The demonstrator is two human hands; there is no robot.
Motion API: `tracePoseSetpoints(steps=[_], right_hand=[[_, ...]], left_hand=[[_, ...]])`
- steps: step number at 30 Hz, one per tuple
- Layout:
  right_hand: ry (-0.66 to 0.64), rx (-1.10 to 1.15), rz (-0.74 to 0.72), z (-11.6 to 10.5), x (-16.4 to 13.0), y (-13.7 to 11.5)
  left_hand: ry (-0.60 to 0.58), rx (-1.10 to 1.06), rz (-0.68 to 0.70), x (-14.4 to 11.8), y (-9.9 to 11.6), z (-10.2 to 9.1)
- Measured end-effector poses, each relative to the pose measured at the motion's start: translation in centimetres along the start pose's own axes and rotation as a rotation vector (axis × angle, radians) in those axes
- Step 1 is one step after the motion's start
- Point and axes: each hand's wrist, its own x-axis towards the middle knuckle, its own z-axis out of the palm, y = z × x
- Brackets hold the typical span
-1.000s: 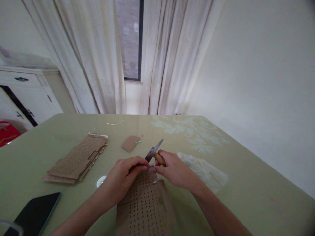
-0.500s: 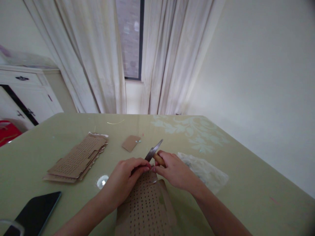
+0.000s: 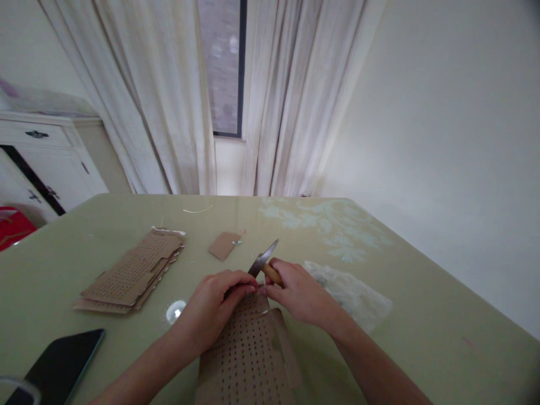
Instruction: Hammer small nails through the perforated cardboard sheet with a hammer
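A brown perforated cardboard sheet (image 3: 248,354) lies on the green table (image 3: 422,326) in front of me. My left hand (image 3: 215,306) pinches its far edge. My right hand (image 3: 297,295) grips the wooden handle of a knife (image 3: 265,257); the blade points up and away, just past the sheet's far edge. The fingertips of both hands meet at that edge.
A stack of perforated cardboard sheets (image 3: 135,270) lies to the left. A small cardboard scrap (image 3: 224,245) sits beyond my hands. There is a clear plastic bag (image 3: 350,292) at the right, a dark phone (image 3: 59,365) at the near left and a small round disc (image 3: 175,310). A white cabinet (image 3: 46,163) stands at the far left.
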Motion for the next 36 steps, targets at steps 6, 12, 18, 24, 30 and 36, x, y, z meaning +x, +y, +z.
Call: tracePoseSetpoints(steps=[6, 12, 18, 24, 30, 36], right_hand=[[-0.004, -0.006, -0.006, -0.1, -0.1, 0.0], [-0.004, -0.020, -0.013, 0.0, -0.1, 0.0], [0.039, -0.023, -0.022, -1.0, -0.4, -0.7], [0.116, -0.039, -0.088, -3.8, -2.6, -2.0], [0.235, -0.146, -0.093, -3.9, -4.2, -3.8], [0.192, -0.394, -0.037, -2.2, -4.6, -4.9]], left_hand=[[0.010, -0.002, -0.006, -0.2, 0.0, 0.1], [0.007, -0.004, 0.011, -0.2, 0.0, 0.1], [0.018, 0.005, 0.003, -0.2, -0.2, 0.3], [0.020, 0.016, 0.014, -0.2, -0.1, 0.5], [0.003, 0.047, 0.095, -0.4, 0.1, 0.7], [-0.014, 0.090, 0.108, -0.6, 0.2, 0.7]])
